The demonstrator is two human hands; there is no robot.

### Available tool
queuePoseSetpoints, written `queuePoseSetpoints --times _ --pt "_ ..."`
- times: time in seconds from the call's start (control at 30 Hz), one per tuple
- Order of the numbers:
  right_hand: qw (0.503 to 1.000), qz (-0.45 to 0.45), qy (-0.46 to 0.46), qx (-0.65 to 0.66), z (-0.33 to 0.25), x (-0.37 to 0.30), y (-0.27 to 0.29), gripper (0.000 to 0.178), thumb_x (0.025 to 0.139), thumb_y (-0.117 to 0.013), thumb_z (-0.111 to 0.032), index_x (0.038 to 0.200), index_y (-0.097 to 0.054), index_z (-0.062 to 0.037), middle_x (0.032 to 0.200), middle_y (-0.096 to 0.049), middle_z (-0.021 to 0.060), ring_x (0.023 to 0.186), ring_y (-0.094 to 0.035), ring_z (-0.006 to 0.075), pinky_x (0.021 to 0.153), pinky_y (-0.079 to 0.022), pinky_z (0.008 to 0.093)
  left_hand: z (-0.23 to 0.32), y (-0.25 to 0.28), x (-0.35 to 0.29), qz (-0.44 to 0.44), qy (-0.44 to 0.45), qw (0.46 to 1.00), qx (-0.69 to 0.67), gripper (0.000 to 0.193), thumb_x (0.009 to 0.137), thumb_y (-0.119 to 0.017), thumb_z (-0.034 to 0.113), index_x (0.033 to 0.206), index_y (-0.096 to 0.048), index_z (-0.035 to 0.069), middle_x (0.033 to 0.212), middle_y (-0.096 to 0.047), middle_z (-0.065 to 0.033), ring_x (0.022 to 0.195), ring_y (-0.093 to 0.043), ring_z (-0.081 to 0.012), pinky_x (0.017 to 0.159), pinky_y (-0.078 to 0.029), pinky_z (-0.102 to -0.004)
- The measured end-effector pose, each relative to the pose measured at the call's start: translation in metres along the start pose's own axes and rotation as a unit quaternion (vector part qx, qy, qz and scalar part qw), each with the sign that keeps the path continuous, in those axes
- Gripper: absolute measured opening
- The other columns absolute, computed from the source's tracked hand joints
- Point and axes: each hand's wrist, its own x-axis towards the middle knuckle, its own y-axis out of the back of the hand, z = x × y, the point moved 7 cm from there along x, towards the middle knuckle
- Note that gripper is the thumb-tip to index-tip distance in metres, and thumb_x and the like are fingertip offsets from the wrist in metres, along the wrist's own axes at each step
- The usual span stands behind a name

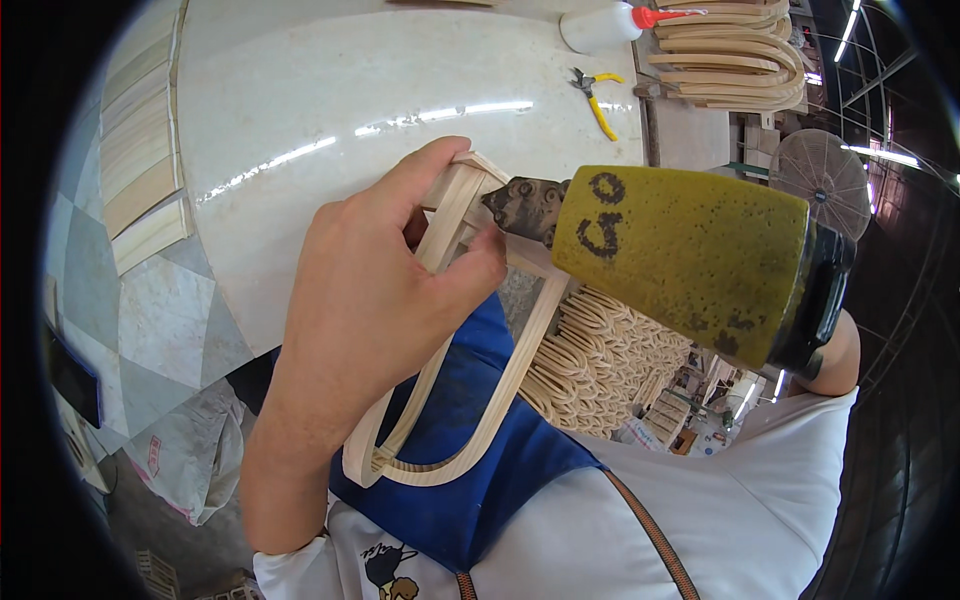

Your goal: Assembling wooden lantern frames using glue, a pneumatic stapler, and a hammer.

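My left hand is closed round the top end of a pale wooden frame, thumb and fingers gripping its slats. The frame has two U-shaped bent strips joined by crosspieces, with its curved end down over my lap. A pneumatic nail gun, olive-yellow with a black end cap, is held up on the right. Its dark metal nose points left, close to the frame's top and my left fingertips; whether it touches the wood I cannot tell. My right forearm shows behind the gun, whose body hides the hand holding it.
A white worktable carries yellow-handled cutting pliers and a white squeeze bottle with a red nozzle. Bent wooden strips are stacked at back right; many more lie beyond the frame. Flat boards line the left.
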Motion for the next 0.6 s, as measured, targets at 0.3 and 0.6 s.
queuePoseSetpoints --times 0.3,0.6 --pt "0.993 0.049 0.046 -0.099 0.003 -0.004 0.005 0.043 0.069 -0.082 -0.012 0.106 -0.062 -0.0062 0.095 -0.064 0.0059 0.080 -0.063 0.0205 0.074 -0.052 0.0300 0.001 0.000 -0.003 0.024 -0.021 0.999 0.033 0.055 0.086 -0.075 0.008 0.138 -0.061 -0.003 0.098 -0.075 -0.0150 0.074 -0.066 -0.0173 0.067 -0.054 -0.0251" --pt "0.997 0.073 0.009 -0.014 0.036 -0.071 -0.004 0.045 0.088 -0.068 -0.016 0.132 -0.055 -0.0139 0.129 -0.055 0.0052 0.111 -0.059 0.0243 0.096 -0.051 0.0361 -0.005 0.015 -0.045 -0.014 0.204 0.978 -0.042 0.037 0.093 -0.071 0.019 0.120 -0.063 -0.006 0.080 -0.069 -0.0097 0.060 -0.057 -0.0191 0.058 -0.047 -0.0318"
